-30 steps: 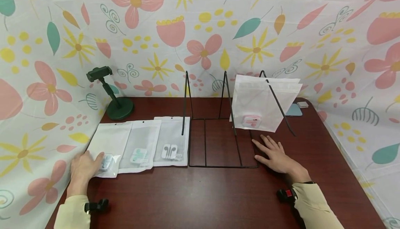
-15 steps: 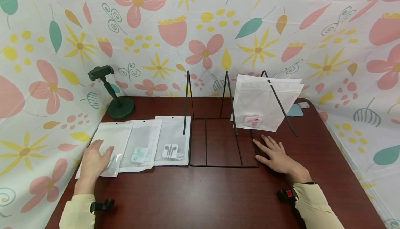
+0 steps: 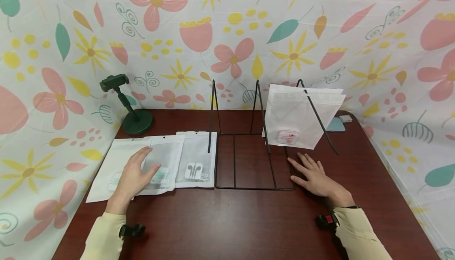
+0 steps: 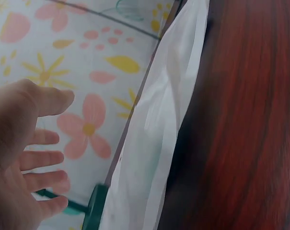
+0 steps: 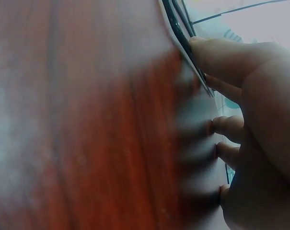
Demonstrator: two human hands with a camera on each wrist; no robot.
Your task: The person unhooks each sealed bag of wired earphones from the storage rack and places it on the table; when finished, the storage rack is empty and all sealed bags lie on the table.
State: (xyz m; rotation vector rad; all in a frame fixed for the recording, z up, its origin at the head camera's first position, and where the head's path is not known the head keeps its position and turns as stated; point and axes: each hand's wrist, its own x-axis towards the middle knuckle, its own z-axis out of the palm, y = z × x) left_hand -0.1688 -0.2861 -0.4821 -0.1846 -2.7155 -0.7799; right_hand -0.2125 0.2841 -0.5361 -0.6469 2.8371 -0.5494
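My left hand [image 3: 133,177] is over the left and middle pouches, fingers spread and holding nothing. In the left wrist view its fingers [image 4: 41,158] stand apart from a white pouch edge [image 4: 149,139]. Three white zip pouches lie overlapped in a row: a left one [image 3: 119,153], a middle one [image 3: 167,149] with a mint-green item partly behind my thumb, and a right one [image 3: 195,147] with a white earphone case [image 3: 193,171]. My right hand [image 3: 314,178] rests flat on the table, fingertips right at the corner of a black wire rack [image 3: 256,189].
White pouches [image 3: 300,114] stand upright in the rack's right slot, the front one with a pink-and-white case [image 3: 287,137]. A green phone stand [image 3: 138,123] is at the back left. Behind the rack lie a light-blue flat item [image 3: 335,125] and a small white one [image 3: 345,118].
My left hand has let go of the left pouch's lower corner, lifted, and moved right toward the middle pouch. The right hand has stayed in place.
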